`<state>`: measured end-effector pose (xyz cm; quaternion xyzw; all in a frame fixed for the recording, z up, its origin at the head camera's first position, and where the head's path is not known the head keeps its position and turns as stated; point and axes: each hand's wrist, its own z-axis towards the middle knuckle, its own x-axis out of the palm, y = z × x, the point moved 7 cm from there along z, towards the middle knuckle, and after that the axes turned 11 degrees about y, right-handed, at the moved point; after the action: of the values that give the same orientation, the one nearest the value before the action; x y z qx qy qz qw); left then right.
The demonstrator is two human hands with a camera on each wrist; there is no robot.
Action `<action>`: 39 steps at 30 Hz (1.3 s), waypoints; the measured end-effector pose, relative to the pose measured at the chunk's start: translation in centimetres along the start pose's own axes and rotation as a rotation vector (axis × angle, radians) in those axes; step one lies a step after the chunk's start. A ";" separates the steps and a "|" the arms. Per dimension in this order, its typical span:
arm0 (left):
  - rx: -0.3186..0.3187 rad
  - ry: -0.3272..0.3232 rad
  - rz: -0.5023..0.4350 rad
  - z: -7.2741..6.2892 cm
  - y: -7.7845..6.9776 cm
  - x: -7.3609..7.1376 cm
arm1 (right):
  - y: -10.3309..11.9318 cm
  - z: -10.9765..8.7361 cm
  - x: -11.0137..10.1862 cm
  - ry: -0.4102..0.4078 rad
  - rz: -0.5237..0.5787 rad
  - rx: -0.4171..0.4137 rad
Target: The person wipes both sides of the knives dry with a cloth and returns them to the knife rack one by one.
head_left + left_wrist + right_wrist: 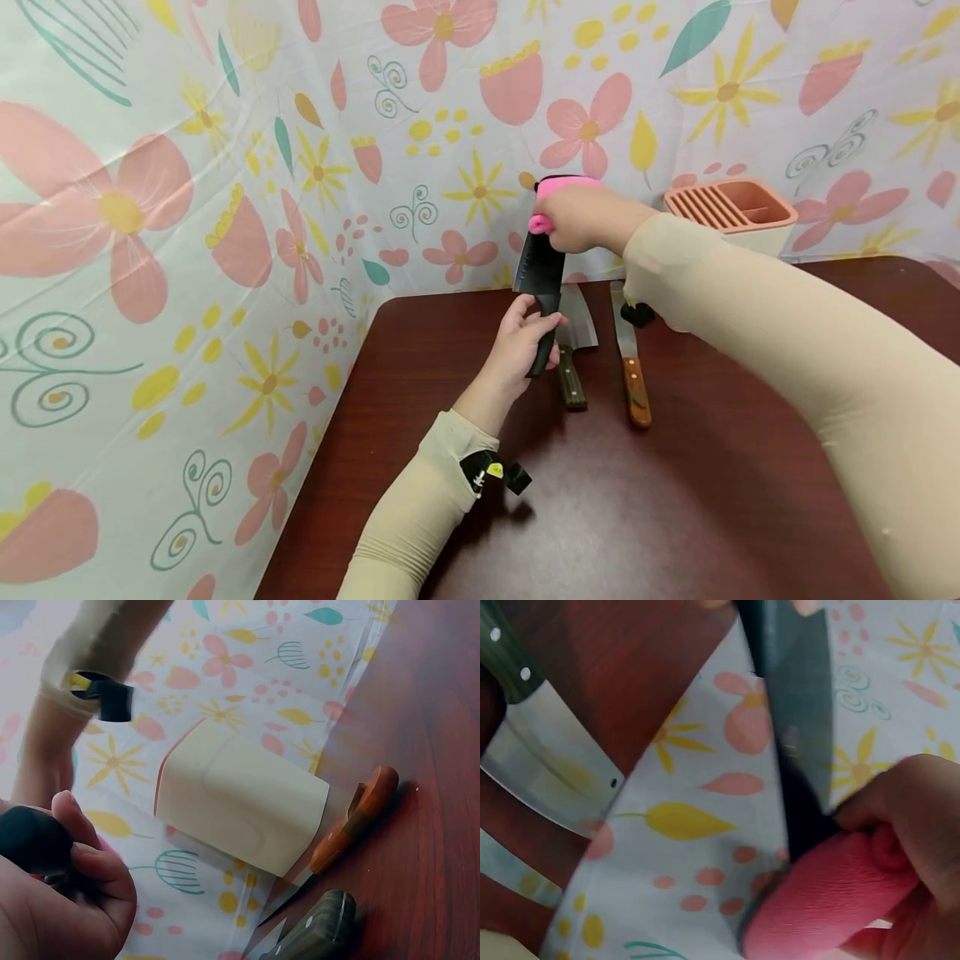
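Note:
A black knife (542, 265) is raised over the back of the table, its broad dark blade pointing up. My left hand (513, 346) grips its black handle (30, 840) from below. With my right hand (581, 218) I hold a pink cloth (825, 900) folded round the upper end of the blade, so the tip is hidden. Behind the left hand lies a cleaver (579, 321) with a dark green handle. To its right is a long knife with an orange-brown wooden handle (635, 392).
A cream holder (232, 795) with an orange slotted top (750, 204) stands at the table's back right, partly behind the right arm. A flower-patterned cloth wall (300, 250) borders the dark red table (600, 517) at the left and back.

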<state>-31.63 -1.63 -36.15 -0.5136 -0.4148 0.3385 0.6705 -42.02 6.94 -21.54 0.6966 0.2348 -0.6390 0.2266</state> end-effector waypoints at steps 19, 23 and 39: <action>-0.009 -0.039 -0.074 0.1 0.5 -1.4 | 3.3 2.4 0.6 0.398 -0.146 0.140; -0.018 -0.058 -0.093 -0.1 0.8 -1.9 | 3.8 3.0 1.0 0.396 -0.141 0.127; -0.048 -0.070 -0.097 -0.5 0.7 -2.8 | 5.1 3.4 1.6 0.348 -0.150 0.092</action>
<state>-32.41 -4.11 -37.42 -0.4969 -0.4702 0.3134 0.6586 -41.36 0.88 -23.30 0.7866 0.2924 -0.5341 0.1023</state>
